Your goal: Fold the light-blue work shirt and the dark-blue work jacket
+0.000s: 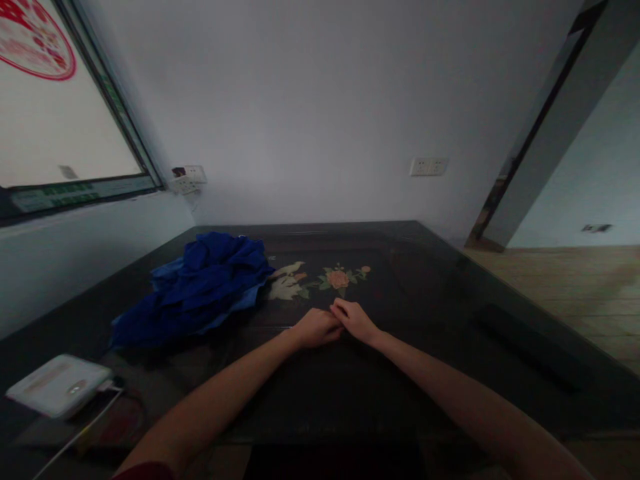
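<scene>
My left hand (317,327) rests at the middle of the dark table (400,373), its fingers curled into a loose fist. Against it lies my right hand (357,321), also closed, with its bent fingers touching the left one. Nothing shows in either hand. Just beyond them, a pink flower and pale bird design (337,279) decorates the tabletop. A crumpled heap of blue cloth (205,287), with some lighter blue parts, lies to the left of my left hand, apart from it.
A white box-shaped device (61,385) with a white cable (77,437) sits at the near left. On the right lies a long dark object (533,347). The table's far end meets a wall with sockets (429,167). A window (65,127) is at left.
</scene>
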